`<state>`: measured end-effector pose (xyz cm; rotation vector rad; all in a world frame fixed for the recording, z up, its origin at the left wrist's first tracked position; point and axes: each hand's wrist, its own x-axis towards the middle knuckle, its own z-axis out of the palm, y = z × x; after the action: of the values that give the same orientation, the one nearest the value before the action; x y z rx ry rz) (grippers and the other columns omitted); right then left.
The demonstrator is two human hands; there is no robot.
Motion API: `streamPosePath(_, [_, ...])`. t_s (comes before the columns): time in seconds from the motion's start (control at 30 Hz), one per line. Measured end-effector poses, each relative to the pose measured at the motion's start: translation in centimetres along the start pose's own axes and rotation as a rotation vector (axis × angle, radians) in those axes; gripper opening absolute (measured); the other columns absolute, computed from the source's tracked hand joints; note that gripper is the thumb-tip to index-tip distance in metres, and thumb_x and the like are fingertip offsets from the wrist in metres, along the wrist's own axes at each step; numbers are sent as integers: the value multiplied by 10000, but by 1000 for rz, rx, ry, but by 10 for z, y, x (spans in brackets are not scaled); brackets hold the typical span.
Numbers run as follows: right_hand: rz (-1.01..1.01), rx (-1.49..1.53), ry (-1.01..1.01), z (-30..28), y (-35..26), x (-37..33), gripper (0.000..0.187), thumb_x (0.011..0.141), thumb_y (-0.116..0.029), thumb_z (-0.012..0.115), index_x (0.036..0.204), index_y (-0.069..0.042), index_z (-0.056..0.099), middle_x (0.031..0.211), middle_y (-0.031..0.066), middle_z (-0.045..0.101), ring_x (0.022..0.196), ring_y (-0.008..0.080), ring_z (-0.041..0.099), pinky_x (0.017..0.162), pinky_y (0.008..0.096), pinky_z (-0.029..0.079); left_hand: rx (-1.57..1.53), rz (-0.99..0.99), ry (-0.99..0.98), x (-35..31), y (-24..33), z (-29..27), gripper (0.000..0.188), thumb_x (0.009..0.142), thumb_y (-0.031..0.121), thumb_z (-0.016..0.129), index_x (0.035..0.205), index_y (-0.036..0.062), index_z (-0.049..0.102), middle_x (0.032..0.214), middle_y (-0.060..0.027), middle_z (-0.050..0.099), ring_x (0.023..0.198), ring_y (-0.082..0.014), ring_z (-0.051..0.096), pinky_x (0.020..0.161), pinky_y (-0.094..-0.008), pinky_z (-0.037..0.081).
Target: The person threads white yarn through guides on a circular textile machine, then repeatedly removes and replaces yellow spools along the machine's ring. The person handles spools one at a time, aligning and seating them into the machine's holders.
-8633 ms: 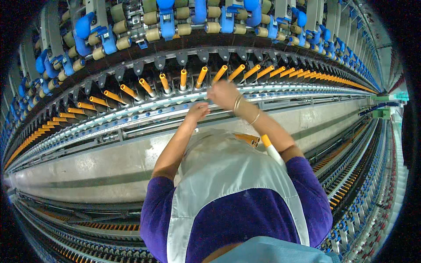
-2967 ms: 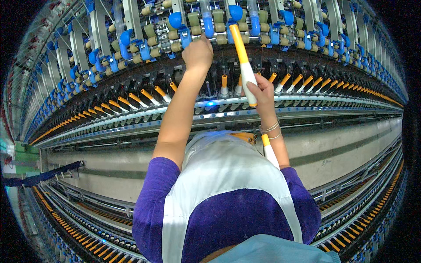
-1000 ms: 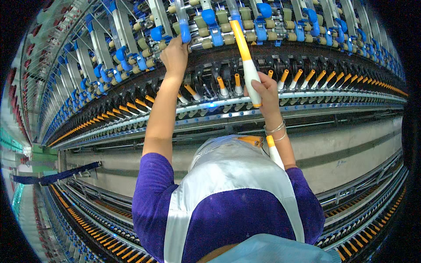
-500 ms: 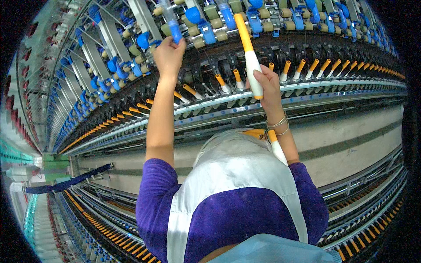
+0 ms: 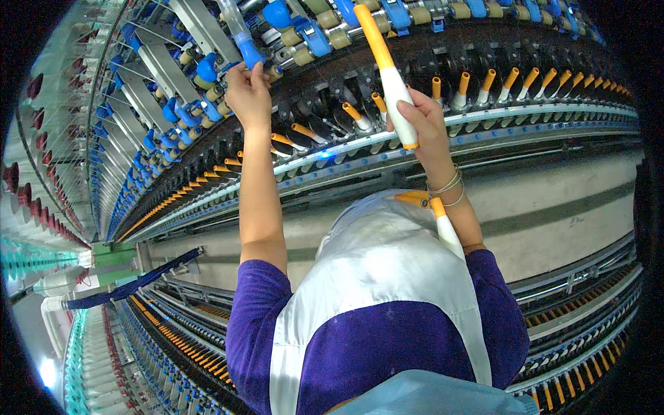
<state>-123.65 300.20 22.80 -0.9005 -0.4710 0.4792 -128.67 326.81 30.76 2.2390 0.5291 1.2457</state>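
Observation:
My right hand (image 5: pixel 423 123) is closed around the lower white part of a yarn bobbin (image 5: pixel 395 90), whose long orange tube end points up toward the rollers. Up on the left, my left hand (image 5: pixel 249 99) has its fingertips pinched together at the lower end of a clear tube with a blue nozzle (image 5: pixel 249 52). Whatever lies between those fingertips is too small or hidden to make out. More bobbins, one with white yarn (image 5: pixel 446 225), stick out of the bulging white apron (image 5: pixel 377 277) below my right wrist.
A long row of orange-topped bobbins (image 5: pixel 510 81) stands along the spinning frame's rail (image 5: pixel 477 117). Blue clamps and tan rollers (image 5: pixel 315 38) run above it. Another machine with orange tubes (image 5: pixel 176 335) lies behind, across the grey floor (image 5: pixel 553 200).
The whole view has shifted, moving the machine leftward in it. My left hand remains by the blue nozzle, whose tube looked blurred before and is now sharper. My right hand still holds the bobbin.

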Motion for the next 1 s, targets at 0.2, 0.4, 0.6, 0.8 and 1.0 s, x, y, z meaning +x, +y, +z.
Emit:
streamPosePath(0.2, [19, 122, -2, -6, 4, -1, 284, 860, -216, 619, 1011, 23, 595, 760, 47, 630, 625, 91, 602, 553, 207, 465, -152, -48, -114, 1, 2, 4, 152, 880, 108, 610, 868, -29, 545, 617, -44, 576, 508, -76, 506, 466, -226, 398])
streamPosePath(0.4, [-1, 129, -13, -8, 6, 2, 261, 866, -223, 615, 986, 8, 599, 743, 33, 621, 625, 82, 594, 548, 204, 458, -117, -76, -88, -1, 3, 6, 170, 890, 121, 604, 946, -13, 516, 645, -36, 563, 528, -80, 496, 474, -218, 383])
streamPosePath(0.6, [23, 107, -4, -13, 8, 9, 235, 875, -215, 602, 956, 5, 598, 738, 32, 618, 622, 76, 584, 548, 202, 450, -216, -94, -225, 0, 3, 6, 189, 888, 131, 612, 961, -10, 509, 667, -34, 554, 563, -85, 497, 493, -209, 383])
streamPosePath(0.8, [43, 142, 8, -14, 8, 17, 265, 868, -223, 596, 975, 19, 587, 740, 45, 611, 633, 84, 582, 563, 207, 448, -277, -186, -164, 1, 5, 5, 162, 892, 142, 611, 884, 6, 524, 608, 2, 507, 490, -53, 421, 428, -197, 317])
streamPosePath(1.0, [41, 122, -10, -19, 5, 26, 294, 864, -222, 571, 998, 39, 563, 729, 63, 602, 625, 98, 573, 581, 216, 441, -425, -305, -150, 2, 2, 3, 175, 881, 145, 625, 874, 5, 520, 611, 6, 496, 476, -56, 406, 411, -198, 299])
